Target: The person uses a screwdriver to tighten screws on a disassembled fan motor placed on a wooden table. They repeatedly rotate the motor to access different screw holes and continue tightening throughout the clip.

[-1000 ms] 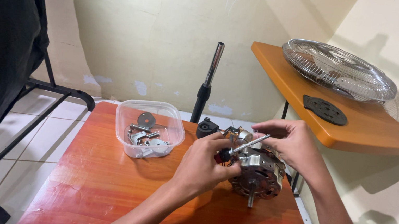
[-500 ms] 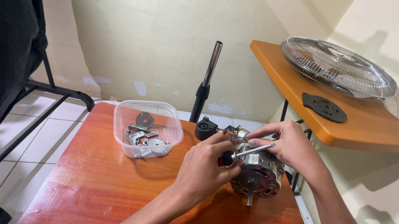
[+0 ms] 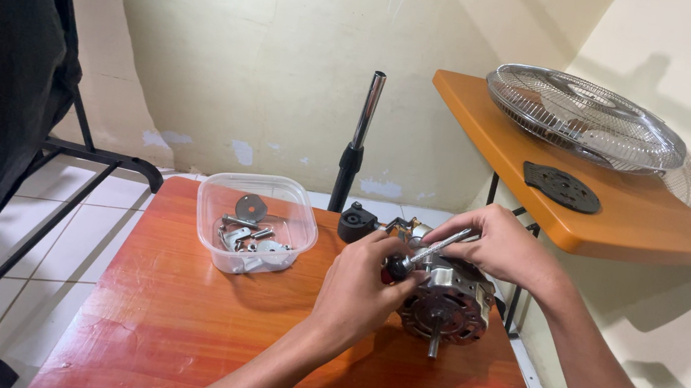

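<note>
I'm looking at a makeshift home repair corner: a tiled floor, scuffed painted walls, and a small wooden bench (image 3: pixel 189 326). A wire fan guard (image 3: pixel 589 121) lies on an orange shelf (image 3: pixel 633 223), and a clear tub of metal parts (image 3: pixel 255 222) sits nearby.

- The fan motor (image 3: pixel 450 301) is a round grey metal body with dark copper windings showing at the front; it lies on its side on the reddish wooden table (image 3: pixel 187 335), its thin shaft pointing forward and slightly down.
- The screwdriver (image 3: pixel 426 253) has a bright metal shank and a dark handle end; it lies slanted across the motor's top, handle lower left.
</note>
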